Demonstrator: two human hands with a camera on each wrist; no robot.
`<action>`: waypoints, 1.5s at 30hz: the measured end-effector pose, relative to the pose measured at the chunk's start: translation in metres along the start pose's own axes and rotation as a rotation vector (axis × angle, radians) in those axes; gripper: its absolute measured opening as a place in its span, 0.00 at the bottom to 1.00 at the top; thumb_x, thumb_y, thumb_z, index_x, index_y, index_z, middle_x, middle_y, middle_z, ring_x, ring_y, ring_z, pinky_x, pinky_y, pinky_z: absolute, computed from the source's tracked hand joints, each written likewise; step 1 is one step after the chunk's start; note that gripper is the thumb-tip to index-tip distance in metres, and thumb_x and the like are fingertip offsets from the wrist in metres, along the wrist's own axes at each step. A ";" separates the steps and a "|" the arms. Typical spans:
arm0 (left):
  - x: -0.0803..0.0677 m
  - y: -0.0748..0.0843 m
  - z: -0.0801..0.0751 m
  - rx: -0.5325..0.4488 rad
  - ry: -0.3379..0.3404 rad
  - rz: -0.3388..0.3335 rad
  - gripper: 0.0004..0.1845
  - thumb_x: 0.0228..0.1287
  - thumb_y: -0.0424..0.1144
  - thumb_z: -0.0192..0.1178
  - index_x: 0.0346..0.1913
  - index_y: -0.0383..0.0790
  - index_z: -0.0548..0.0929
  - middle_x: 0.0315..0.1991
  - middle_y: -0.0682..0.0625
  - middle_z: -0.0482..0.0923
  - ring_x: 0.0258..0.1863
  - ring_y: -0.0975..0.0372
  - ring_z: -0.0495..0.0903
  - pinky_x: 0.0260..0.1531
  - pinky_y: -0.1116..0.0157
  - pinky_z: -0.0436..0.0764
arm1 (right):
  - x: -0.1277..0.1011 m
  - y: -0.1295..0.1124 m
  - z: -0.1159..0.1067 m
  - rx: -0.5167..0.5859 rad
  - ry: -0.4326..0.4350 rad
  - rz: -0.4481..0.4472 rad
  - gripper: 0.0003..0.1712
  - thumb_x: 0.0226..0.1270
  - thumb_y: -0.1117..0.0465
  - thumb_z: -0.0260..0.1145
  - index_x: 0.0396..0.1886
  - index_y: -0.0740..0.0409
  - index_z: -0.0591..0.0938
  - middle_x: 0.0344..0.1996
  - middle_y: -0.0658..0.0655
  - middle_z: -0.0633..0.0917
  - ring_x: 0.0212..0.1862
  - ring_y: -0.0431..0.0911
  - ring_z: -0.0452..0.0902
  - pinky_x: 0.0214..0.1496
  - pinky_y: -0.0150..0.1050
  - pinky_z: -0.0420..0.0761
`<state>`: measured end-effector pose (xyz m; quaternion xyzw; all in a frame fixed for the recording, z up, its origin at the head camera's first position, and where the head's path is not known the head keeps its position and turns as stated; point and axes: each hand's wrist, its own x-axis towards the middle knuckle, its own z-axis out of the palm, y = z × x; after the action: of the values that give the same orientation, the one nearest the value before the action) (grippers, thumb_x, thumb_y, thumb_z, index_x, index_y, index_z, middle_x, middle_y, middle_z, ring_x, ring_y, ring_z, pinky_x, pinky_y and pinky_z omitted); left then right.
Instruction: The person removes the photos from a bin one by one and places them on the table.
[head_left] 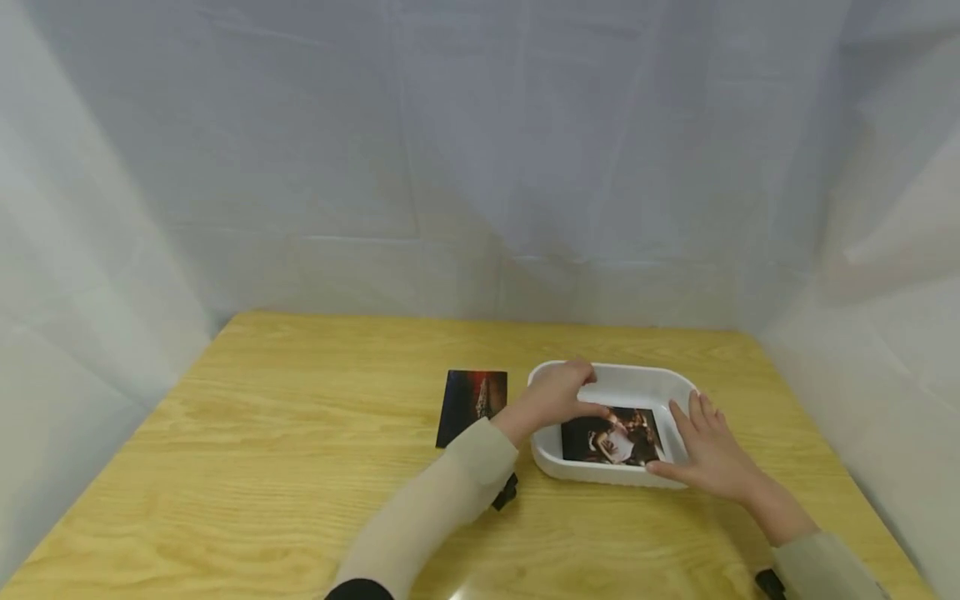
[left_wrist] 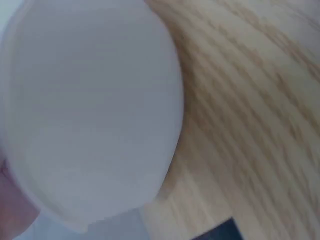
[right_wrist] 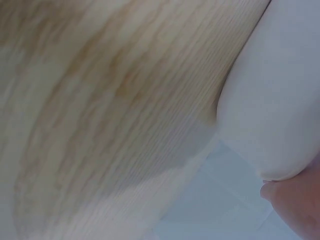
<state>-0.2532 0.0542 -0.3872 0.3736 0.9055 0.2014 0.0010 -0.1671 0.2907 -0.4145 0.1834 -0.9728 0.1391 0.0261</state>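
A white tray with rounded corners [head_left: 600,475] stands on the wooden table, and a dark photo card [head_left: 611,437] lies inside it. My left hand [head_left: 558,392] reaches over the tray's left side, its thumb at the card's upper edge and its fingers near the back rim. On the other side my right hand [head_left: 708,450] spreads its fingers along the right rim, with the thumb at the card's lower right corner. The right wrist view shows part of that hand [right_wrist: 295,205] at the rim of the tray [right_wrist: 280,100]. In the left wrist view the tray's outer wall [left_wrist: 100,115] fills much of the picture.
A second dark card with a lit tower [head_left: 465,408] lies on the table [head_left: 262,442] left of the tray, partly behind my left forearm. White sheeting [head_left: 450,167] hangs behind the table and along both sides.
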 end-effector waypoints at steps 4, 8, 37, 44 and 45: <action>0.005 0.004 0.012 0.054 -0.054 -0.004 0.31 0.51 0.55 0.60 0.52 0.37 0.73 0.48 0.48 0.74 0.45 0.61 0.73 0.43 0.70 0.71 | -0.002 0.000 0.001 0.000 -0.011 0.016 0.56 0.49 0.37 0.62 0.61 0.78 0.54 0.59 0.82 0.41 0.62 0.69 0.30 0.57 0.65 0.41; 0.003 0.006 0.021 0.118 -0.115 -0.056 0.34 0.51 0.57 0.60 0.56 0.39 0.70 0.53 0.48 0.71 0.50 0.62 0.71 0.46 0.70 0.70 | -0.004 -0.001 0.001 0.004 -0.010 0.021 0.56 0.50 0.37 0.61 0.62 0.78 0.54 0.60 0.82 0.41 0.63 0.68 0.29 0.57 0.65 0.41; 0.001 0.008 0.035 0.370 -0.357 -0.121 0.41 0.42 0.66 0.59 0.58 0.45 0.69 0.47 0.51 0.69 0.47 0.61 0.68 0.40 0.66 0.72 | -0.005 -0.006 -0.001 0.001 0.007 0.029 0.56 0.50 0.37 0.61 0.62 0.77 0.54 0.60 0.82 0.41 0.63 0.67 0.29 0.58 0.63 0.40; 0.002 0.010 0.035 0.367 -0.274 -0.116 0.44 0.33 0.67 0.62 0.55 0.44 0.70 0.45 0.50 0.67 0.44 0.61 0.66 0.41 0.66 0.70 | -0.007 -0.002 -0.001 -0.003 0.011 0.021 0.55 0.50 0.38 0.61 0.61 0.78 0.55 0.60 0.82 0.41 0.63 0.67 0.30 0.58 0.63 0.41; 0.002 0.010 0.035 0.364 -0.258 -0.114 0.44 0.33 0.67 0.63 0.55 0.44 0.70 0.45 0.50 0.66 0.44 0.61 0.66 0.42 0.66 0.70 | -0.007 -0.002 -0.001 -0.004 0.011 0.021 0.55 0.50 0.38 0.61 0.61 0.78 0.55 0.60 0.82 0.41 0.63 0.68 0.30 0.58 0.63 0.41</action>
<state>-0.2430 0.0751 -0.4159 0.3386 0.9388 -0.0150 0.0606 -0.1598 0.2917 -0.4135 0.1725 -0.9747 0.1386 0.0301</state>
